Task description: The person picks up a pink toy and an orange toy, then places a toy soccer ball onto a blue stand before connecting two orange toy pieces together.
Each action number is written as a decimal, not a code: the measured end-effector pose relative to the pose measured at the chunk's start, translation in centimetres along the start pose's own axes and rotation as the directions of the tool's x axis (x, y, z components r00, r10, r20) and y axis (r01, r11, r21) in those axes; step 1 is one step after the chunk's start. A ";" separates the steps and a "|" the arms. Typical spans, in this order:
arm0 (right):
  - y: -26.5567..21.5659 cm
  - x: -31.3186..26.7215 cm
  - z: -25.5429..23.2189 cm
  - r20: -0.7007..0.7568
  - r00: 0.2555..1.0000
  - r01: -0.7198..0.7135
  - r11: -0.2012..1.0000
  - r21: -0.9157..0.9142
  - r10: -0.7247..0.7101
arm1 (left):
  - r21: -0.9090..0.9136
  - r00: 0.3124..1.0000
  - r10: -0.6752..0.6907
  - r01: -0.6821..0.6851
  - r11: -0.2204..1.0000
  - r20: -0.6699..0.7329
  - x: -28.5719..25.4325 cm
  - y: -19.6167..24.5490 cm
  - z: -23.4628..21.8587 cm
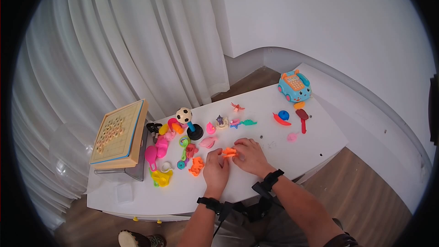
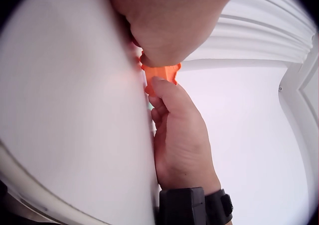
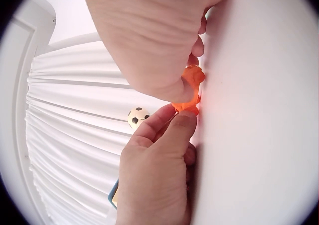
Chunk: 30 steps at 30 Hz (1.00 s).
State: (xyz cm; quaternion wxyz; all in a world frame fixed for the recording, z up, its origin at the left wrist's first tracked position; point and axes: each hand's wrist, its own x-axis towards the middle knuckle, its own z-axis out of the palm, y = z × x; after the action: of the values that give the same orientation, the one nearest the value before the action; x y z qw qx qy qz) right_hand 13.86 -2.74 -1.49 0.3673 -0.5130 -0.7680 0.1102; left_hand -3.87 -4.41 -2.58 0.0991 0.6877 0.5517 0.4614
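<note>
Between both hands is a small orange plastic toy mold [image 1: 229, 153] with a wavy rim, held low over the white table. My left hand [image 1: 216, 172] pinches its left end between thumb and finger. On the other end, my right hand [image 1: 250, 157] grips it, with its thumb [image 2: 162, 85] lying against the orange side in the left wrist view. The right wrist view shows the mold [image 3: 192, 88] partly covered by the fingers of both hands. A second orange mold [image 1: 196, 166] lies just left of my left hand. Past the hands is a pink toy [image 1: 209, 142].
Many small toys lie left of the hands, among them a yellow piece [image 1: 162, 178] and a pink spoon-like piece [image 1: 151, 155]. A soccer ball on a stand [image 1: 184, 115] rises behind. A board game box [image 1: 120, 132] leans at left; a toy telephone [image 1: 294, 86] stands far right.
</note>
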 end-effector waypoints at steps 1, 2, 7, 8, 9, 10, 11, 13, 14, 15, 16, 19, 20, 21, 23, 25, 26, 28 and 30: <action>0.0 0.0 0.0 0.008 1.000 0.009 1.000 -0.009 -0.009 | 0.006 1.000 -0.021 0.021 1.000 0.012 -0.1 -0.1 0.1; 0.1 0.0 0.0 0.008 1.000 0.009 1.000 -0.008 -0.009 | 0.012 0.999 -0.042 0.042 0.999 0.023 -0.1 -0.2 0.1; 0.3 -0.1 0.1 0.001 1.000 0.024 1.000 0.007 -0.024 | -0.026 0.999 -0.037 0.037 0.999 0.032 0.4 2.2 -1.2; 0.2 -0.1 0.1 0.001 1.000 0.023 1.000 0.008 -0.023 | -0.044 0.994 -0.072 0.076 0.996 0.085 0.4 2.3 -1.3; 0.1 -0.1 0.0 -0.003 1.000 0.027 1.000 0.004 -0.027 | -0.043 0.994 -0.073 0.077 0.996 0.085 0.4 2.2 -1.3; 0.0 -0.1 0.0 -0.008 0.999 0.031 1.000 -0.002 -0.031 | -0.039 0.991 -0.089 0.094 0.995 0.104 0.4 1.9 -1.2; 0.0 -0.1 0.0 -0.008 1.000 0.030 1.000 -0.002 -0.030 | -0.034 0.987 -0.105 0.110 0.993 0.123 0.3 1.5 -1.0; 0.1 0.0 0.0 -0.023 1.000 0.010 1.000 0.027 -0.010 | -0.024 0.994 -0.058 0.060 0.998 0.089 0.1 0.5 -0.4; 0.1 0.0 0.1 -0.023 1.000 0.011 1.000 0.027 -0.010 | -0.012 0.999 -0.010 0.011 1.000 0.054 0.0 0.1 -0.2; 0.2 0.0 0.1 -0.016 1.000 0.004 0.999 0.035 -0.003 | -0.012 0.999 -0.010 0.011 1.000 0.053 0.0 0.2 -0.2; 0.2 0.0 0.1 -0.008 1.000 -0.004 0.999 0.044 0.004 | -0.021 0.998 -0.017 0.019 1.000 0.060 0.0 0.3 -0.3; 0.2 0.1 0.1 -0.002 1.000 -0.012 0.999 0.052 0.013 | -0.042 0.997 -0.037 0.040 0.998 0.073 0.1 0.7 -0.6; 0.2 0.1 0.0 -0.002 1.000 -0.012 0.999 0.052 0.012 | -0.054 0.996 -0.050 0.054 0.997 0.079 0.2 0.8 -0.7; 0.1 0.1 -0.1 -0.009 1.000 -0.005 0.998 0.062 0.006 | -0.053 0.996 -0.050 0.054 0.997 0.079 0.2 1.1 -0.8; 0.0 0.0 -0.1 -0.013 1.000 -0.001 0.997 0.074 0.002 | -0.077 0.994 -0.060 0.067 0.995 0.086 0.3 1.5 -1.0; -0.1 0.0 -0.1 -0.027 1.000 0.006 0.998 0.070 -0.004 | -0.054 0.992 -0.074 0.080 0.995 0.102 0.3 1.4 -0.9; 0.0 0.0 0.0 -0.028 1.000 0.006 0.998 0.070 -0.004 | -0.031 0.990 -0.087 0.091 0.995 0.115 0.3 1.2 -0.9; 0.2 0.0 0.2 -0.013 1.000 -0.001 0.998 0.059 0.001 | -0.034 0.992 -0.075 0.079 0.996 0.103 0.2 0.7 -0.6; 0.2 -0.1 0.2 -0.024 1.000 0.008 0.998 0.061 -0.006 | -0.037 0.994 -0.062 0.066 0.997 0.088 0.3 0.7 -0.4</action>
State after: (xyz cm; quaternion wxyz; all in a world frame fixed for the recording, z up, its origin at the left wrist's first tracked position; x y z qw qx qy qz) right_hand 13.92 -2.64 -1.78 0.3922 -0.5002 -0.7616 0.1262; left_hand -3.74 -4.62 -1.74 0.1515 0.6869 0.5594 0.4384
